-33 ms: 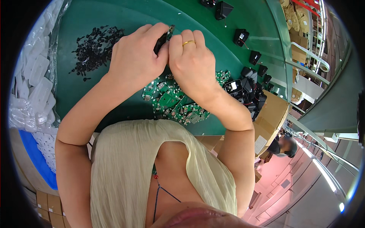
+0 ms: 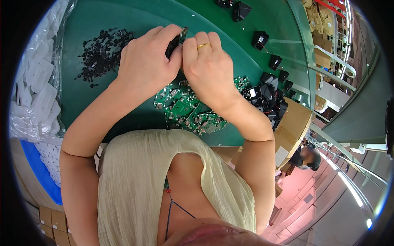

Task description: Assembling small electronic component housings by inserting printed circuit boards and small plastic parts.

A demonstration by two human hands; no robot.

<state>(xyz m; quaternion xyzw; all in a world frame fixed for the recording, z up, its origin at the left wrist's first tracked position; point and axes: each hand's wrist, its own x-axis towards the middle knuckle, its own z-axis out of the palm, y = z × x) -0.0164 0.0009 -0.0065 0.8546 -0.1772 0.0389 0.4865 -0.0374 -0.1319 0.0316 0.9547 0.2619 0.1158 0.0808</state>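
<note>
My left hand is closed around a black plastic housing, mostly hidden by the fingers. A strip of green circuit board shows at the housing's upper edge. Pressed close beside it, my right hand, with a gold ring, has its fingers curled in; whatever its fingertips pinch is hidden. Under my wrists lies a pile of green circuit boards. Left of my left hand, small black parts are spread in a heap on the green tabletop.
Black housings with wires are heaped on the right by a cardboard box. More black units sit on the green surface beyond. Clear plastic bags of translucent white parts and a blue bin stand left. A person is far right.
</note>
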